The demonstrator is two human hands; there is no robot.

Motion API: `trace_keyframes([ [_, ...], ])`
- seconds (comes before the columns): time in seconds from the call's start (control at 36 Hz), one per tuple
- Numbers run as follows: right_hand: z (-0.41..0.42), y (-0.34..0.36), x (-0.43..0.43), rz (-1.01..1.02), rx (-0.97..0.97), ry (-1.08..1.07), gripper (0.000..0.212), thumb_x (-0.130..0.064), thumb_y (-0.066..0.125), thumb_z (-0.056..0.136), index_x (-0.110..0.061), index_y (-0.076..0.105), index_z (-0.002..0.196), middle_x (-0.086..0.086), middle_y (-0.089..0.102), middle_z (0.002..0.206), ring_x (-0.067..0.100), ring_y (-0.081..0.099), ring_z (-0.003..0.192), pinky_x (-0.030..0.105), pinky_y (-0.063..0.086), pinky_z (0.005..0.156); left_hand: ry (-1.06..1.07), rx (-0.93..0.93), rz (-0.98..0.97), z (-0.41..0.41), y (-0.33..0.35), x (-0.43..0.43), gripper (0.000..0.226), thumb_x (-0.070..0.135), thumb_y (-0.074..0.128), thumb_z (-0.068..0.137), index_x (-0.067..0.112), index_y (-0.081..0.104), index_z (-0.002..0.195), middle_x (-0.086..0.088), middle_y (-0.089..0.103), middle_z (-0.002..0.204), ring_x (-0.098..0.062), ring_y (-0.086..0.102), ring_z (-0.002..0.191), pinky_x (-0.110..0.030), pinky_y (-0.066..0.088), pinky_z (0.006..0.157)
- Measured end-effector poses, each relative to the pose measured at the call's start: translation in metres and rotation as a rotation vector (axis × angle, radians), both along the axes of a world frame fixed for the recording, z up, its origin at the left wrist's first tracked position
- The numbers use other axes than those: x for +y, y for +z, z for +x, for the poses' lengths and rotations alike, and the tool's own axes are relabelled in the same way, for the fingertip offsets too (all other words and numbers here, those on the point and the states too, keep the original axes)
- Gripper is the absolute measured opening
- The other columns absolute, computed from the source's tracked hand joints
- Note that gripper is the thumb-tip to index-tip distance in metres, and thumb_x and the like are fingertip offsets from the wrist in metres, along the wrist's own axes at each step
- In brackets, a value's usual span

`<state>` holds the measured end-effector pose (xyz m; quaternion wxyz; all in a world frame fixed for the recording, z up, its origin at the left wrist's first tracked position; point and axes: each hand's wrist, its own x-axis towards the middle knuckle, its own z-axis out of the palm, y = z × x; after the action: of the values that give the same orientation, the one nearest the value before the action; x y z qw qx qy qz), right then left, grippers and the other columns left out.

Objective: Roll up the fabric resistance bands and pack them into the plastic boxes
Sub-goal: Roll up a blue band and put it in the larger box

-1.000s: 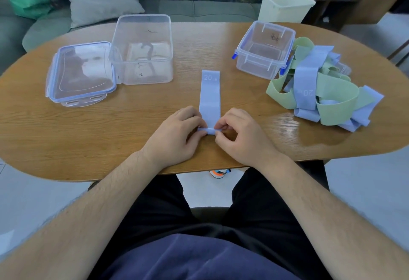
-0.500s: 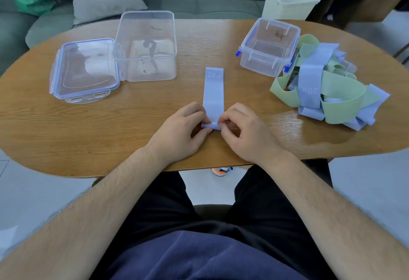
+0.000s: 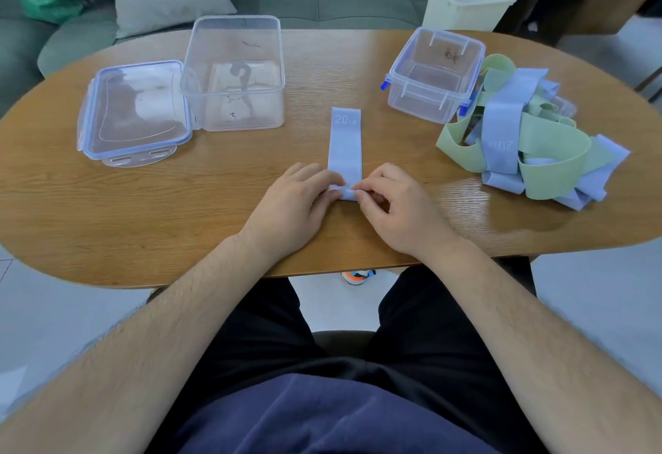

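My left hand (image 3: 290, 210) and right hand (image 3: 397, 210) are side by side on the near end of the blue band (image 3: 345, 145). Fingertips and thumbs of both pinch the small roll at that end. The rest of the band lies flat on the table (image 3: 107, 210), running straight away from me, with the 20 LB print at the far end. The roll is tiny, barely a turn or two I'd say, so this is the very start of the job. Nothing is packed yet. The big box (image 3: 234, 73) sits far left beside its lid (image 3: 134, 109). The small box (image 3: 435, 73) is far right, touching the pile (image 3: 530, 138) of green and blue bands.

Now the risks. This fabric looks springy, so if I lift either pinch to re-grip, the core could pop open. If one hand pushes ahead of the other, the roll goes cone-shaped and wanders sideways. A loose core means a fat roll that eats up box space. And nothing pins the flat tail, so it may skew on the smooth wood as I roll forward.
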<state>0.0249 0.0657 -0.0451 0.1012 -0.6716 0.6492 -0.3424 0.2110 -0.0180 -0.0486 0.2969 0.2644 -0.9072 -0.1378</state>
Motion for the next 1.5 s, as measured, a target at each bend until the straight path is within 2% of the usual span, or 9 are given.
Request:
trace_keyframes([
  [0.17, 0.0025, 0.0033, 0.0017, 0.003, 0.003, 0.0, 0.013, -0.014, 0.064, 0.094, -0.017, 0.064, 0.107, -0.003, 0.056, 0.09, 0.012, 0.053, 0.079, 0.022, 0.046, 0.077, 0.0, 0.004, 0.055, 0.0004, 0.0019, 0.0016, 0.011, 0.017, 0.06, 0.1, 0.009, 0.067, 0.097, -0.003, 0.059, 0.096, -0.022, 0.059, 0.088, -0.036, 0.049, 0.081],
  [0.28, 0.003, 0.0031, 0.003, 0.018, 0.016, 0.003, 0.014, -0.016, 0.07, 0.087, -0.019, 0.064, 0.1, -0.006, 0.052, 0.092, 0.011, 0.053, 0.081, 0.015, 0.043, 0.077, -0.02, 0.013, 0.096, 0.0021, 0.0033, 0.002, 0.01, 0.016, 0.064, 0.097, 0.007, 0.068, 0.099, -0.002, 0.057, 0.104, -0.018, 0.06, 0.09, -0.031, 0.05, 0.083],
  [0.47, 0.0023, -0.0001, 0.0009, 0.019, 0.009, -0.024, 0.01, -0.017, 0.066, 0.092, -0.018, 0.067, 0.103, -0.007, 0.052, 0.092, 0.011, 0.054, 0.079, 0.025, 0.048, 0.078, -0.012, 0.0, 0.101, 0.0012, 0.0028, 0.0008, 0.013, 0.017, 0.064, 0.096, 0.008, 0.068, 0.105, -0.003, 0.059, 0.101, -0.021, 0.059, 0.089, -0.041, 0.052, 0.081],
  [0.72, 0.0033, -0.0004, 0.0035, 0.021, 0.025, -0.006, 0.004, -0.019, 0.066, 0.089, -0.016, 0.066, 0.087, -0.013, 0.05, 0.08, 0.008, 0.05, 0.076, 0.017, 0.039, 0.07, -0.071, -0.027, 0.053, 0.0032, 0.0033, 0.0026, 0.014, 0.013, 0.059, 0.095, 0.006, 0.07, 0.098, -0.006, 0.059, 0.092, -0.025, 0.058, 0.085, -0.039, 0.049, 0.081],
  [0.89, 0.0022, -0.0016, 0.0034, 0.003, -0.022, -0.003, 0.004, -0.016, 0.066, 0.091, -0.013, 0.067, 0.087, -0.007, 0.054, 0.089, 0.001, 0.053, 0.078, 0.015, 0.042, 0.074, -0.055, 0.0, 0.065, 0.0036, 0.0038, 0.003, 0.018, 0.013, 0.06, 0.097, 0.005, 0.073, 0.106, -0.005, 0.056, 0.095, -0.02, 0.057, 0.086, -0.03, 0.048, 0.082],
  [1.0, 0.0032, 0.0006, 0.0055, -0.03, -0.007, 0.02, 0.011, -0.011, 0.064, 0.092, -0.012, 0.064, 0.103, -0.008, 0.05, 0.099, -0.004, 0.05, 0.081, 0.011, 0.039, 0.077, -0.038, 0.012, 0.078, 0.0029, 0.0057, 0.0035, 0.012, 0.014, 0.061, 0.098, 0.009, 0.067, 0.107, -0.001, 0.058, 0.093, -0.019, 0.058, 0.084, -0.037, 0.05, 0.078],
  [1.08, 0.0033, 0.0016, 0.0066, -0.041, 0.024, 0.038, 0.011, -0.01, 0.066, 0.088, -0.014, 0.061, 0.097, -0.007, 0.05, 0.099, -0.001, 0.049, 0.079, 0.013, 0.039, 0.076, -0.041, 0.012, 0.077, 0.0026, 0.0064, 0.0031, 0.008, 0.015, 0.063, 0.096, 0.009, 0.067, 0.098, 0.0, 0.056, 0.09, -0.019, 0.056, 0.08, -0.038, 0.048, 0.075],
  [1.28, 0.0027, -0.0024, 0.0048, -0.014, 0.014, -0.005, 0.014, -0.013, 0.068, 0.086, -0.017, 0.064, 0.099, -0.009, 0.053, 0.099, 0.002, 0.05, 0.081, 0.017, 0.043, 0.078, -0.03, -0.04, 0.062, 0.0023, 0.0004, -0.003, 0.021, 0.023, 0.066, 0.091, 0.009, 0.069, 0.106, -0.004, 0.061, 0.103, -0.026, 0.057, 0.093, -0.045, 0.049, 0.087],
  [1.5, 0.0024, 0.004, 0.0087, -0.014, -0.003, 0.019, 0.011, -0.009, 0.067, 0.078, -0.015, 0.064, 0.088, -0.019, 0.045, 0.081, 0.011, 0.048, 0.072, 0.01, 0.034, 0.067, -0.115, -0.031, -0.017, 0.0047, 0.0015, 0.0005, 0.014, 0.022, 0.067, 0.092, 0.009, 0.069, 0.096, 0.0, 0.059, 0.093, -0.023, 0.053, 0.085, -0.043, 0.047, 0.079],
])
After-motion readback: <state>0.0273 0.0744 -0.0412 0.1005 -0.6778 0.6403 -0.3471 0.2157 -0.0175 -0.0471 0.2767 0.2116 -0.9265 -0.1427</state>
